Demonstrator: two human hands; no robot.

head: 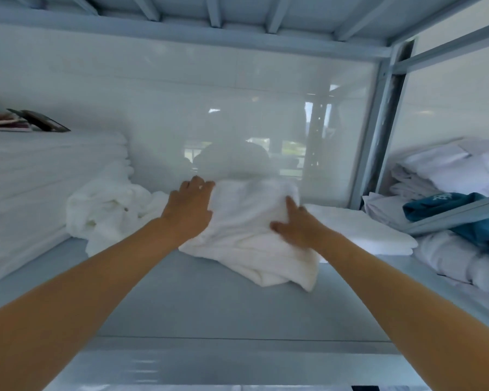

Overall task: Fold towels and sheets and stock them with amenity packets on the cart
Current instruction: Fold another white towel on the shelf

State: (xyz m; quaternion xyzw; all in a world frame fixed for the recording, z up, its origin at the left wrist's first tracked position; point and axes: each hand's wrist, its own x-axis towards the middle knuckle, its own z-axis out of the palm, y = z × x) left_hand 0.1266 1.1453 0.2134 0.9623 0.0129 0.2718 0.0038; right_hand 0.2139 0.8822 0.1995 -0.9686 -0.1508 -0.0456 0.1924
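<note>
A loosely folded white towel (251,235) lies bunched on the pale grey-blue shelf (209,311) of a metal rack, near the glossy white back wall (209,108). The person's left hand (188,206) rests against the towel's left edge, its fingers curved over the far corner; whether they pinch the cloth or merely press it cannot be told. The right hand (294,224) lies on top of the towel toward its right side, fingers extended and spread, pressing the fabric down. Both bare forearms reach in from the near edge of the shelf.

Just left of the towel sits a crumpled heap of white towelling (108,210), touching or nearly touching it. To the right, a flat folded white towel (359,230) lies partly behind the right hand. At far left stands a tall stack of folded white linen (40,187), with a dark flat object (44,121) and some papers on top. Beyond the rack's upright post (378,122), the adjoining bay holds folded white sheets (449,170), rolled white towels (458,261) and a teal cloth (446,210).
</note>
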